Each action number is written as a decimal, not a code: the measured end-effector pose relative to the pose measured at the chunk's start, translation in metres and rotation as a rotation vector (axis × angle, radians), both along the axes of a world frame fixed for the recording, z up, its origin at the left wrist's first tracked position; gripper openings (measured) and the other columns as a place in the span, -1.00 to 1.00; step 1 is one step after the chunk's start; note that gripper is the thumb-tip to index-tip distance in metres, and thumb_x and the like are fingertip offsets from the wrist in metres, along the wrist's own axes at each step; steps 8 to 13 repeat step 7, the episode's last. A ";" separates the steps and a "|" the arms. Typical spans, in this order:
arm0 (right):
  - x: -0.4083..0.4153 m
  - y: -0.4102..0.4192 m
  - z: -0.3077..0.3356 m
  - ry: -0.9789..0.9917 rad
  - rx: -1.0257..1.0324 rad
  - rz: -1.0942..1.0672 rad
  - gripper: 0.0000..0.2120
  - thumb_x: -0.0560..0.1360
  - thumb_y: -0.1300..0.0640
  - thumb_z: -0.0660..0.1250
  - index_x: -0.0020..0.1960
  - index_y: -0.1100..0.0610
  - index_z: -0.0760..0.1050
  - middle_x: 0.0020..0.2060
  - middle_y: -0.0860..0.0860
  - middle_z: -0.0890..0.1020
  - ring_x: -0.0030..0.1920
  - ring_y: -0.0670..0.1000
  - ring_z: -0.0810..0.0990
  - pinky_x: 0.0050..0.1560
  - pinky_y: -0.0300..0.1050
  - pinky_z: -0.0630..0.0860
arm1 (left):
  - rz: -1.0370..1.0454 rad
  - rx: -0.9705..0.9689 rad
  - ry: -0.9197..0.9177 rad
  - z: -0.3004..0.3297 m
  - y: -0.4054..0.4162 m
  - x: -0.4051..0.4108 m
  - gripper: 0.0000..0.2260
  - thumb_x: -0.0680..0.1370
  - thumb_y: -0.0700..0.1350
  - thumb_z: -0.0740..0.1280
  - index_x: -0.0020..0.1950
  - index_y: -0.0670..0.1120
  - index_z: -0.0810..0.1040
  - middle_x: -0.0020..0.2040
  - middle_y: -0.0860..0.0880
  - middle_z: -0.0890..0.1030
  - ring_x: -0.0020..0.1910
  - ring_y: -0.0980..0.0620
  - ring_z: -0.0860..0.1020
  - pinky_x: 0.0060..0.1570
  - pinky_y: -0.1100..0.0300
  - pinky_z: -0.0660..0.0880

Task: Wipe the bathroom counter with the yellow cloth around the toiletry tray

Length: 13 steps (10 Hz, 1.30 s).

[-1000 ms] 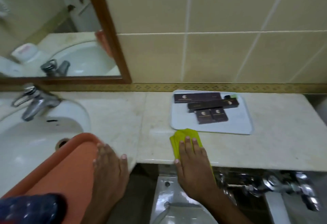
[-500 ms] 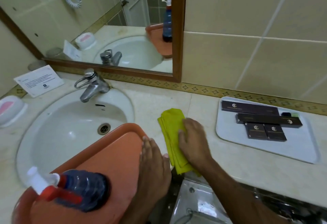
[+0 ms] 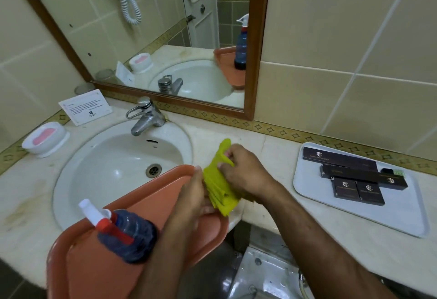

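The yellow cloth (image 3: 218, 185) is bunched up and lifted off the counter, between the sink and the toiletry tray. My right hand (image 3: 243, 171) grips its upper part with pinched fingers. My left hand (image 3: 194, 194) holds its lower left side, over the rim of the orange tray. The white toiletry tray (image 3: 402, 218) lies on the beige counter (image 3: 267, 150) at the right, with several dark boxes (image 3: 354, 180) on it, apart from both hands.
An orange tray (image 3: 146, 201) with a blue spray bottle (image 3: 125, 235) rests across the white sink (image 3: 99, 168). A faucet (image 3: 144, 116), a soap dish (image 3: 45, 138) and a card (image 3: 85, 106) stand at the back left. A mirror (image 3: 165, 38) hangs above.
The cloth went from wiping in front of the toiletry tray leftwards toward the sink, then was lifted off the counter. My left hand left the orange tray and took hold of the cloth.
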State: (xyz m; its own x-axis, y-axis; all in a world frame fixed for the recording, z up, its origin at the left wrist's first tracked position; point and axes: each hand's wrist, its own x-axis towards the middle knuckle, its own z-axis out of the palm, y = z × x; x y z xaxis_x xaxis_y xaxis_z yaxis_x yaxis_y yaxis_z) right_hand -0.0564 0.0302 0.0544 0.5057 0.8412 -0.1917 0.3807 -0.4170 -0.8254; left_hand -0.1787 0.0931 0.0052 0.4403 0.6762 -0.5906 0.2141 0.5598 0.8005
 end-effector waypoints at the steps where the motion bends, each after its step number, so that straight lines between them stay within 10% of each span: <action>1: -0.023 0.004 0.020 0.197 0.145 0.036 -0.87 0.47 0.04 0.36 -0.05 0.04 0.46 -0.12 0.05 0.62 -0.12 0.05 0.59 -0.15 -0.04 0.51 | 0.127 -0.430 -0.468 0.013 0.018 -0.013 -0.33 0.54 0.32 0.01 0.24 -0.17 0.60 0.19 -0.28 0.63 0.12 -0.26 0.63 0.03 -0.16 0.55; 2: -0.047 -0.003 0.002 0.325 0.107 -0.005 -0.86 0.44 0.05 0.41 -0.07 0.05 0.48 -0.17 0.03 0.64 -0.17 0.04 0.62 -0.17 0.01 0.56 | 0.337 -0.298 -0.429 0.016 0.031 -0.031 -0.63 0.58 0.05 0.17 0.17 -0.17 0.58 0.12 -0.32 0.64 0.04 -0.28 0.63 0.10 -0.22 0.48; 3: -0.063 -0.009 -0.032 0.148 -0.089 -0.085 -0.80 0.38 0.09 0.43 -0.04 0.10 0.51 -0.15 0.05 0.62 -0.10 0.10 0.60 -0.13 -0.08 0.52 | 0.455 0.181 0.005 0.002 0.031 -0.038 -0.79 0.45 -0.30 0.30 0.01 -0.05 0.56 -0.03 -0.21 0.68 -0.04 -0.24 0.65 0.04 -0.15 0.57; 4: -0.082 -0.011 -0.058 0.014 -0.206 -0.081 -0.72 0.35 0.07 0.34 0.04 0.12 0.54 -0.05 0.11 0.65 -0.03 0.13 0.61 -0.18 -0.18 0.41 | 0.352 0.432 0.485 -0.013 0.018 -0.039 -0.72 0.40 -0.23 0.29 0.06 0.01 0.51 -0.02 -0.12 0.66 0.00 -0.19 0.61 -0.03 0.12 0.47; 6: -0.093 -0.023 -0.065 -0.249 -0.177 0.029 -0.70 0.50 -0.04 0.19 0.08 0.11 0.53 0.04 0.14 0.64 0.02 0.19 0.61 -0.03 -0.05 0.50 | 0.074 0.678 1.038 -0.025 -0.006 -0.026 -0.45 0.48 -0.16 0.27 0.45 -0.24 0.23 0.29 -0.26 0.47 0.23 -0.31 0.44 0.20 -0.12 0.42; 13: -0.068 -0.050 -0.057 -0.423 -0.087 -0.034 -0.71 0.51 -0.02 0.15 0.09 0.11 0.51 0.03 0.11 0.62 0.02 0.17 0.59 0.00 -0.01 0.51 | 0.067 0.893 1.033 -0.008 -0.031 -0.014 -0.43 0.48 -0.11 0.32 0.44 -0.26 0.24 0.35 -0.26 0.43 0.28 -0.29 0.41 0.25 -0.14 0.37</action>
